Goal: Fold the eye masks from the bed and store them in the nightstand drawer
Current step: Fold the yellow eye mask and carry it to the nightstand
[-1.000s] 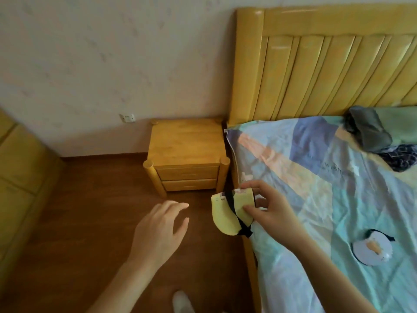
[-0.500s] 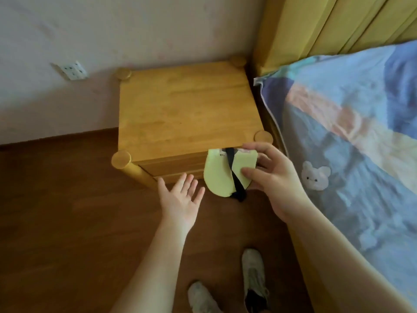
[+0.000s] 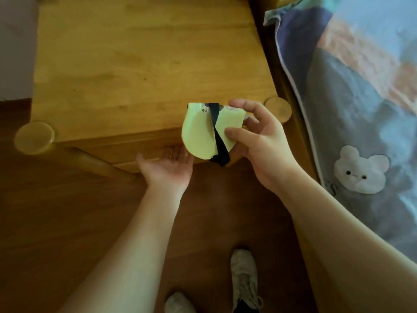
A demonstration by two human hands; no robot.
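- While the camera looks straight down, two pale shoes (image 3: 244,281) stand nearest on the dark wooden floor (image 3: 56,211), between the two bare forearms.
- The left hand (image 3: 168,168) reaches forward palm up, its fingers disappearing under the lower front edge of the nightstand drawer (image 3: 126,146); whether they hook onto the drawer cannot be told.
- The right hand (image 3: 259,143) grips the folded eye mask (image 3: 200,132), thumb pressed on its near face and forefinger curled over its top edge.
- The eye mask is pale yellow-green, folded into a half-round, with a black strap (image 3: 217,134) running down its face and looping out at the bottom.
- It hangs in the air over the front edge of the nightstand (image 3: 135,64), just above the left hand's fingers and apart from the wood.
- The drawer front looks closed.
- Round post tops (image 3: 35,137) stand at the nightstand's front corners.
- To the right lies the bed, covered with a patchwork sheet (image 3: 361,109) bearing a white bear face (image 3: 361,172).
- A strip of pale wall (image 3: 15,41) shows at far left.
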